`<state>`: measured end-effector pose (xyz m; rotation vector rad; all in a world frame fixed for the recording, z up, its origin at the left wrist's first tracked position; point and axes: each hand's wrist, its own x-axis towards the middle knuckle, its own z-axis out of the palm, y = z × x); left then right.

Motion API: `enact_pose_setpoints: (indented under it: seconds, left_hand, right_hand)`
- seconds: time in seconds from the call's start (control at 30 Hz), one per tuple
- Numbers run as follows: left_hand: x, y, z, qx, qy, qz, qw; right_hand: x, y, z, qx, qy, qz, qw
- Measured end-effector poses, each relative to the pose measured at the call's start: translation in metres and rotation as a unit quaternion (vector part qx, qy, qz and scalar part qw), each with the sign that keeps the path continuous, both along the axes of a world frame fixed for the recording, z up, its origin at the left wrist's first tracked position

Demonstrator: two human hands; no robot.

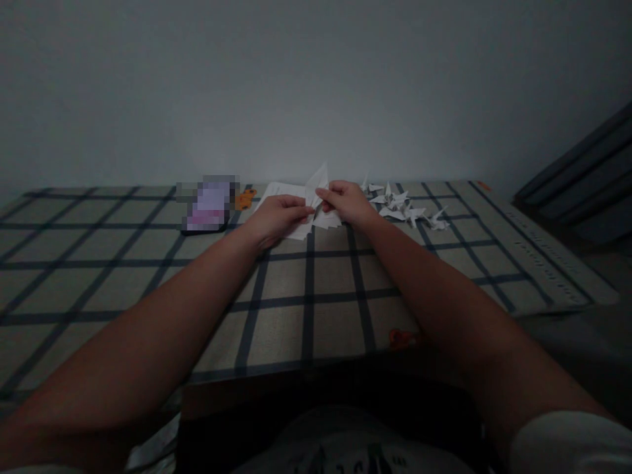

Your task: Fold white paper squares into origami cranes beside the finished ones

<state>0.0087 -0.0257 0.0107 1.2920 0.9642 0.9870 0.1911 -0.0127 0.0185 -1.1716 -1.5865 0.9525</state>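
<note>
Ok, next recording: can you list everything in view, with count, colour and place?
Wall: one, grey, background
Tablecloth: one, pale with dark checks, across the table
Paper sheets: count unclear, white, centre
Folded paper: one, white, raised at centre
Paper cranes: several overlapping, white, right of centre
Phone-like device: one, purple-pink and dark-edged, pixelated, left of centre
Orange shapes: three, orange, beside the device, near edge, far right corner; objects or print unclear
Fabric: dark, far right
Shirt: one, pale, bottom
Left hand: one, bare, pinching the folded paper
Right hand: one, bare, likewise
</note>
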Motion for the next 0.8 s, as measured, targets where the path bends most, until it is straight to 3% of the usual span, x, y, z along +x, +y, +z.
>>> enact_pose_setpoints:
  seconds: [0.23, 0.4, 0.57, 0.8]
  left_hand:
    - [0.0, 0.0, -0.004, -0.013, -0.017, -0.019, 1.0]
    - [0.002, 0.001, -0.005, 0.008, -0.042, -0.009, 0.999]
    - [-0.001, 0.003, -0.006, 0.044, -0.017, 0.044, 0.998]
    - [-0.002, 0.009, -0.011, 0.09, -0.004, 0.075, 0.993]
  right_hand:
    - [0.005, 0.007, -0.006, 0.003, 0.007, 0.005, 1.0]
    - [0.004, 0.001, 0.001, 0.009, -0.017, 0.026, 0.999]
    - [0.001, -0.011, 0.009, -0.011, -0.083, 0.09, 0.992]
    - [0.001, -0.004, 0.001, -0.025, -0.057, 0.129, 0.99]
